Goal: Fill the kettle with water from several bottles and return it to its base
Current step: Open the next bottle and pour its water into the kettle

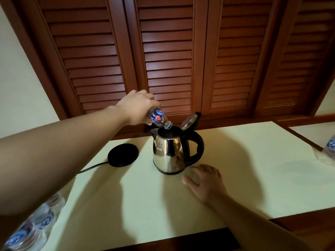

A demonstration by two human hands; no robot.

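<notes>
A steel kettle point(169, 153) with a black handle stands on the pale table point(253, 169), its lid point(190, 120) flipped open. My left hand point(137, 107) grips a small water bottle point(159, 119) tipped neck-down, its mouth at the kettle's opening. My right hand point(204, 180) lies on the table just right of the kettle's foot, fingers curled over something small that I cannot make out. The round black base point(123, 154) with its cord sits to the kettle's left, apart from it.
Several wrapped water bottles point(30, 225) lie at the table's near left corner. Another bottle point(330, 146) is at the right edge. Brown louvred doors point(168, 60) stand behind the table. A dark wooden edge point(181, 238) borders the near side.
</notes>
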